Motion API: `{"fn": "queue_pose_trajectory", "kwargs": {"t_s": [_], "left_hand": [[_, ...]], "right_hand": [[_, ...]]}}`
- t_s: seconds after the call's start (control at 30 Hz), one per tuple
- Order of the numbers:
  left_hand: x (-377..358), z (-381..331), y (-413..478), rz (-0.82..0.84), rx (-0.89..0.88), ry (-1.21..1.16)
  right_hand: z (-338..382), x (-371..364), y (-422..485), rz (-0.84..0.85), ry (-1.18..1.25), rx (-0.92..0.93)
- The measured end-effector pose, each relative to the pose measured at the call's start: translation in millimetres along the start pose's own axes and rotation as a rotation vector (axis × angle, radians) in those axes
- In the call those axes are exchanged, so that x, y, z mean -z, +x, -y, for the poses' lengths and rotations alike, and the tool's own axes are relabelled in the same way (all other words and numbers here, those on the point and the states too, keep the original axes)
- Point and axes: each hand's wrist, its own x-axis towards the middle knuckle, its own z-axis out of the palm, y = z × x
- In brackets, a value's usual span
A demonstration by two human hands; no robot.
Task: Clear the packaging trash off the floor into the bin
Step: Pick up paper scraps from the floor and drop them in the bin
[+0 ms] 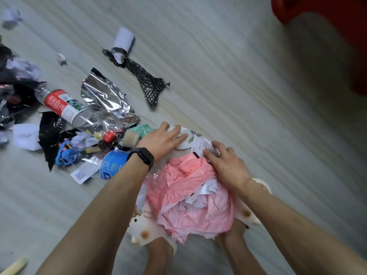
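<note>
Both hands lie flat, clasping nothing (fingers fairly straight): the right hand (224,165) presses the pink bag (190,195) and a paper slip (201,145), the left hand (164,138) a white card (185,144) alongside, and the red bin (317,26) stands well beyond the right hand, the nearer one.

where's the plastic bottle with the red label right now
Head view, left side: the bottle lies on the floor beside the crumpled silver foil bag, its red cap toward the left hand.
</note>
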Motion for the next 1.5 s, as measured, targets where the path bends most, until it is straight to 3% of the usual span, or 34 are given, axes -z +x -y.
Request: {"fn": "queue_pose_trajectory", "kwargs": {"t_s": [0.13, 0.23, 0.33, 0.5, 0.7, 0.97, 1.03, 1.27, 1.5], "left_hand": [[10, 5, 7, -0.02, -0.033, -0.002], [19, 6, 17, 0.158, -0.027, 0.027], [31, 0, 27, 0.273, 0.157, -0.026], [79, -18, 21, 0.145, 0.383, -0.23], [188, -28, -13, -0.107, 0.609, -0.545], [389, -66, -124, -0.231, 0.739, -0.677], [400, -77, -139, -0.239, 0.771, -0.694], [525, -135, -242, -0.359, 0.672, -0.754], [608, -235, -324, -0.39, 0.402, -0.731]], "right_hand": [[5, -3, 1, -0.056, 0.12, -0.093], [7, 0, 4, -0.108, 0.374, -0.253], [0, 13, 8, -0.117, 0.462, -0.37], [-12, 66, -24, -0.192, 0.472, -0.502], [13, 159, -83, -0.281, 0.544, -0.538], [111, 340, -216, -0.511, 0.747, -0.429], [123, 352, -234, -0.526, 0.762, -0.402], [205, 446, -406, -0.734, 0.864, -0.43], [282, 428, -592, -1.025, 1.041, -0.663]]}}
